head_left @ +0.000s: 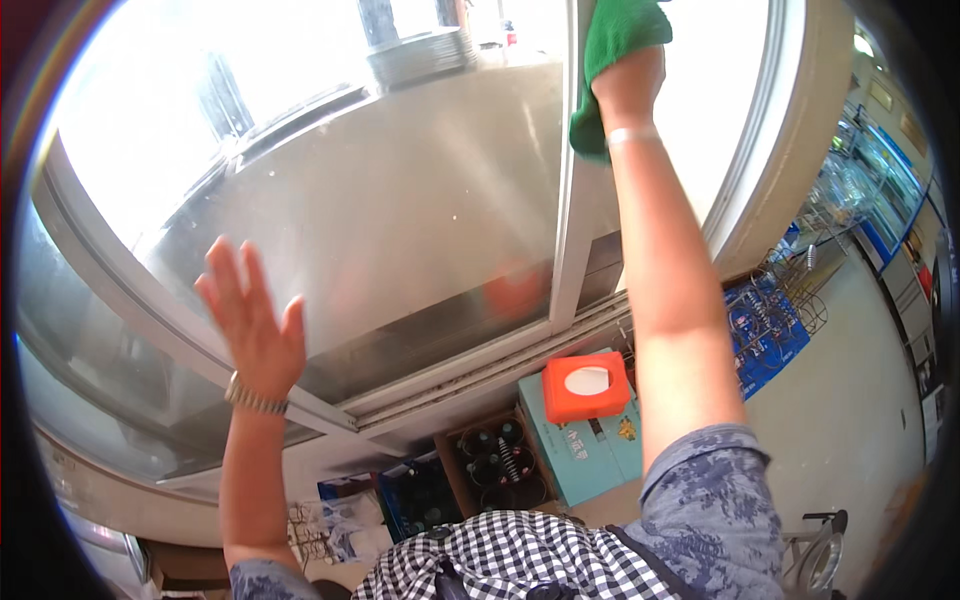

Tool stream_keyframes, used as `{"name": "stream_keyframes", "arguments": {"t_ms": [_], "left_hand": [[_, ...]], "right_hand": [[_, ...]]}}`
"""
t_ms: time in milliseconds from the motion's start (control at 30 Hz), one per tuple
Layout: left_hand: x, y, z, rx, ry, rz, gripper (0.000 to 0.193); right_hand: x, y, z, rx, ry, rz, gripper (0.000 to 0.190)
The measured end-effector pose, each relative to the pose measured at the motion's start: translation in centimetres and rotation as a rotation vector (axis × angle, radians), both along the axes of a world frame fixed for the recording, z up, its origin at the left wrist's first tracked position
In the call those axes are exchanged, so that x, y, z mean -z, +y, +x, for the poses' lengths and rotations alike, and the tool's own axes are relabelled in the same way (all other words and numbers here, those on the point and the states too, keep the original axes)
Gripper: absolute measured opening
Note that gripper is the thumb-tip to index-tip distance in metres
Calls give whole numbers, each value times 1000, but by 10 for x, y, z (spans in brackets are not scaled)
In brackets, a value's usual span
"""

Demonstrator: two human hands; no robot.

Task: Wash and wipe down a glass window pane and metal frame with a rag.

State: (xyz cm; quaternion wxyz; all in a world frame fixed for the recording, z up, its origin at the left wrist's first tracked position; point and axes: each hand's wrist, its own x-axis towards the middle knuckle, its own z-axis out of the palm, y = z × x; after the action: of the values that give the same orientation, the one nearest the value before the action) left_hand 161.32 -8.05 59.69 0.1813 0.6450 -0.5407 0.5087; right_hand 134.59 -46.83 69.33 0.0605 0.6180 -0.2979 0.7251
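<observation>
My right hand is raised at the top, its fingers covered by a green cloth that lies against the white frame of a sliding window. Part of the cloth hangs down beside my wrist. At left, my left hand is raised with its fingers apart and nothing in it, in front of the window glass; whether it touches the glass I cannot tell. A metal-banded watch is on that wrist. Behind the glass stands a metal surface with a stack of plates.
Below the sill, an orange tissue box sits on a teal carton. Beside it is a cardboard box of bottles. Wire racks lie over blue packaging at right. A metal-framed item stands at lower right.
</observation>
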Motion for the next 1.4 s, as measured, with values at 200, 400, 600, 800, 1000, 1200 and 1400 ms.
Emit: {"name": "stream_keyframes", "arguments": {"t_ms": [200, 400, 600, 800, 1000, 1200, 1400], "left_hand": [[10, -59, 7, -75, -45, -132, 79], [11, -51, 15, -93, -78, -152, 80], [15, -35, 30, -164, -59, -115, 82], [11, -12, 39, -217, -8, -129, 78], [-6, 1, -3, -220, 199, -57, 73], [-22, 3, -40, -72, 188, 13, 69], [-10, -11, -32, 21, 272, 51, 76]], "right_hand": [[245, 80, 18, 6, -56, 172, 44], [169, 73, 16, -65, 27, -83, 21], [71, 51, 47, -222, -154, -98, 30], [248, 132, 38, -563, -62, 372, 28], [150, 115, 92, -256, -52, -118, 25], [158, 157, 99, -686, 85, 146, 27], [228, 113, 11, -116, -400, 394, 15]]}}
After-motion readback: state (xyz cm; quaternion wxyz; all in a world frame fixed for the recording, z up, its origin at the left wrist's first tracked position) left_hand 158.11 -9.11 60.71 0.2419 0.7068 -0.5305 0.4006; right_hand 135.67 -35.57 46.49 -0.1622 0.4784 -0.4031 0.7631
